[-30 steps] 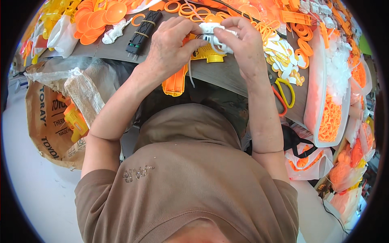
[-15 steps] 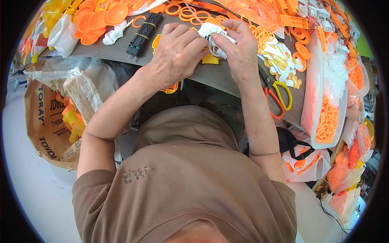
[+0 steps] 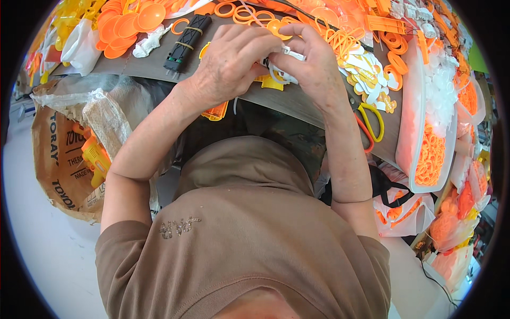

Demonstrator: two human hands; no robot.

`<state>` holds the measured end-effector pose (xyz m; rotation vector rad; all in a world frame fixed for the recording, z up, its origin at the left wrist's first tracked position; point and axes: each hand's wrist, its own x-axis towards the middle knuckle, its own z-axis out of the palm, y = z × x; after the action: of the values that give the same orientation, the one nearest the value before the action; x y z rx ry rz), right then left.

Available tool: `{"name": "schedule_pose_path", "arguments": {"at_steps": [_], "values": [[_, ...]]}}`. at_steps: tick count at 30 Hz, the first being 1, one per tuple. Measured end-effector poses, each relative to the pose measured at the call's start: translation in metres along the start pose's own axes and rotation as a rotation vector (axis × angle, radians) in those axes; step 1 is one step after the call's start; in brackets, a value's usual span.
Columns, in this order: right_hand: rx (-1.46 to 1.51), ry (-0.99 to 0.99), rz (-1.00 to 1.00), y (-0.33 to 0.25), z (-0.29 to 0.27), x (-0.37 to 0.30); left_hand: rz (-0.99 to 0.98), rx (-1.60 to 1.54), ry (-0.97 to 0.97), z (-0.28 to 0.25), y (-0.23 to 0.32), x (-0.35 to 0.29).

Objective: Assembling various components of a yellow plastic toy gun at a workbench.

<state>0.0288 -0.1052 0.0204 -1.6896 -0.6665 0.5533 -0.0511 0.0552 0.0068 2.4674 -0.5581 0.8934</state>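
Observation:
Above the near edge of the workbench, my two hands meet over a small white plastic part [image 3: 293, 53] with a curved white band below it. My right hand [image 3: 319, 74] pinches this part between thumb and fingers. The fingers of my left hand [image 3: 228, 64] are curled closed against its left side, where a small dark bit shows; my knuckles hide most of the grip. Under the hands lies a yellow plastic piece [image 3: 272, 83]. An orange-and-yellow plastic piece [image 3: 215, 112] sticks out at the bench edge below my left wrist.
A black bar bound with rubber bands [image 3: 187, 45] lies left. Orange scoops [image 3: 125, 29], rings [image 3: 255, 16] and printed tags [image 3: 366, 77] crowd the bench. Scissors [image 3: 374, 125] lie beside my right forearm, near a clear tub [image 3: 451, 154]. A paper sack [image 3: 61, 154] stands at left.
My left hand has come further over the white part, covering more of it. The part has turned in my right fingers, and my right hand has shifted slightly right and down.

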Motion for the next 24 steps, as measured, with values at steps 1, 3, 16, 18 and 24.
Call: {"name": "schedule_pose_path", "arguments": {"at_steps": [1,3,16,18,24], "values": [[-0.079,-0.011,-0.042,-0.001,0.002,-0.001,0.001,-0.004,-0.002,0.001,0.000,-0.001],[-0.108,-0.009,-0.059,0.001,0.004,-0.002,0.060,0.063,-0.021,0.002,-0.002,-0.005],[-0.705,-0.085,-0.479,0.029,-0.007,-0.028,-0.173,-0.205,0.024,-0.006,-0.004,-0.010],[-0.581,-0.142,-0.406,0.028,-0.004,-0.025,-0.167,-0.208,0.019,-0.008,-0.003,-0.009],[-0.506,-0.024,-0.574,0.008,-0.014,-0.015,-0.121,-0.179,0.021,-0.017,-0.009,-0.007]]}}
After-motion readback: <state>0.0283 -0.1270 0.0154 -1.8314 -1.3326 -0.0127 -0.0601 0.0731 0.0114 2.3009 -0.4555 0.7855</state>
